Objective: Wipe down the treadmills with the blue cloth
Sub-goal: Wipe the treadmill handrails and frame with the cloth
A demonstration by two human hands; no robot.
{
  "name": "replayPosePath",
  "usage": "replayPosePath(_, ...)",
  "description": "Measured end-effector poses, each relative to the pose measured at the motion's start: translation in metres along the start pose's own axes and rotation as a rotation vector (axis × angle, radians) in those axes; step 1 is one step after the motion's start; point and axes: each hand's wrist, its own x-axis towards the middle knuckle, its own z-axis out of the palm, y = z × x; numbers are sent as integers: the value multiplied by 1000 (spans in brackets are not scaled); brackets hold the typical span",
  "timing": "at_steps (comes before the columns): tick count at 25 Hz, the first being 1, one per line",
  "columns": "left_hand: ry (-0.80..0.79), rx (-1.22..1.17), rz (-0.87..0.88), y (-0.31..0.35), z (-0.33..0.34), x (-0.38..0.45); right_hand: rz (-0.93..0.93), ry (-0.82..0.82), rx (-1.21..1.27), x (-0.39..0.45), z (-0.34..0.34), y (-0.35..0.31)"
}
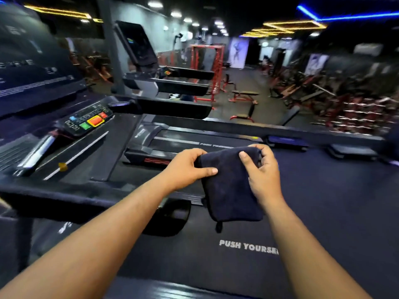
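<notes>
I hold the dark blue, soft, fuzzy cloth (228,186) up in the air with both hands. My left hand (190,167) pinches its top left edge, thumb on the front and fingers curled behind. My right hand (262,171) grips the top right corner, fingers bent round it. The cloth is folded into a thick rectangle and hangs down between my hands, above the wide black treadmill belt (216,266) with white letters on it. It touches no machine yet.

I think some things could go wrong. The cloth is floppy, so if one hand lets go it may fall open or drop onto the belt. A little tag (218,227) hangs at its near bottom corner and could catch on an edge. On the left sits the shiny black control panel with red, green and yellow buttons (88,120). Wiping hard there could press a button and start the belt. The panel looks smooth and hard. The belt looks flat and a bit rough.
</notes>
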Motion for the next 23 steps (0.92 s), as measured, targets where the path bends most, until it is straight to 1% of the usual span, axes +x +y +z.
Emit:
replayPosePath(2, -84, -9, 69, -12, -8, 12, 9, 80, -108, -9, 4, -12)
replayPosePath(4, -195, -137, 93, -16, -13, 17, 62, 164, -208, -25, 10, -26)
replayPosePath(6, -305, -262, 90, -11, -18, 12, 165, 266, -238, -45, 15, -36)
replayPosePath(7, -345, -319, 90, -7, -22, 7, 214, 311, -203, -56, 19, -39)
replayPosePath(8, -387, -359, 101, -4, -27, 1, 270, 355, -111, -71, 27, -43)
replayPosePath(10, -446, -410, 107, -3, -28, -11, 376, 366, 59, -102, 41, -41)
replayPosePath(12, -509, -452, 88, -5, -28, -23, 430, 392, 42, -136, 58, -38)
replayPosePath(13, -531, -467, 81, -7, -28, -29, 424, 447, 29, -147, 63, -35)
replayPosePath(15, -542, -489, 65, -12, -29, -41, 363, 587, -8, -159, 66, -34)
replayPosePath(16, -539, -500, 56, -13, -32, -48, 330, 628, -62, -160, 67, -38)
replayPosePath(20, -482, -518, 20, -25, -60, -61, 309, 690, -337, -157, 101, -57)
replayPosePath(22, -422, -402, 66, -40, -84, -64, 289, 718, -459, -157, 129, -68)
replayPosePath(23, -390, -259, 101, -50, -97, -64, 233, 741, -566, -158, 144, -71)
